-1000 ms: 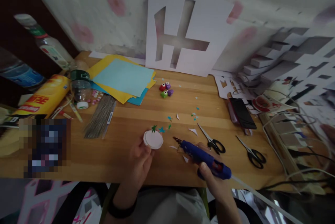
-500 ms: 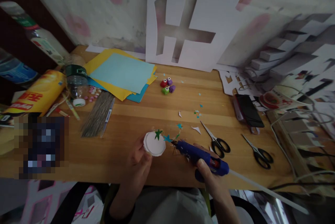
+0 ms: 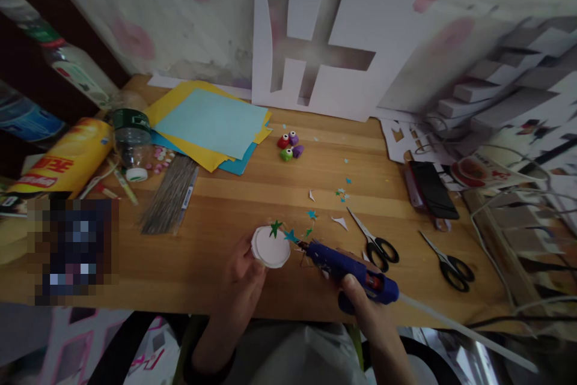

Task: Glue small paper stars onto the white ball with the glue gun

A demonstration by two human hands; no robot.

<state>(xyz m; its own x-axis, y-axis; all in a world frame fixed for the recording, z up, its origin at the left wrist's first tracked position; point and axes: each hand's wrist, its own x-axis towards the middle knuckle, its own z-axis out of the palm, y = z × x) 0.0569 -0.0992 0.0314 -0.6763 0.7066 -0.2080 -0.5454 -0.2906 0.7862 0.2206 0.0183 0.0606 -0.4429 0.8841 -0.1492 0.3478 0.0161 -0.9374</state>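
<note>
Low over the table's front part, my left hand [image 3: 246,274] grips a round white paper piece [image 3: 271,247] by its left edge. A green star [image 3: 276,229] sits at its top rim, with a blue star [image 3: 291,235] beside it on the right. My right hand [image 3: 358,298] is wrapped round a blue glue gun [image 3: 347,268]. The gun's nozzle points left, close to the blue star; whether they touch I cannot tell. A long translucent glue stick [image 3: 469,332] sticks out of the gun's back end. Thin strands hang near the nozzle.
Two pairs of scissors [image 3: 378,245] [image 3: 447,265] lie to the right, near a black phone [image 3: 433,188]. Coloured paper [image 3: 211,121], a bottle [image 3: 131,145] and a wire bundle [image 3: 169,196] are left. Small eyed pieces [image 3: 290,146] sit mid-table; a white cut-out board [image 3: 315,30] stands behind.
The view has shifted slightly, and both hands with the white piece and the glue gun appear a little further right. Both holds are the same.
</note>
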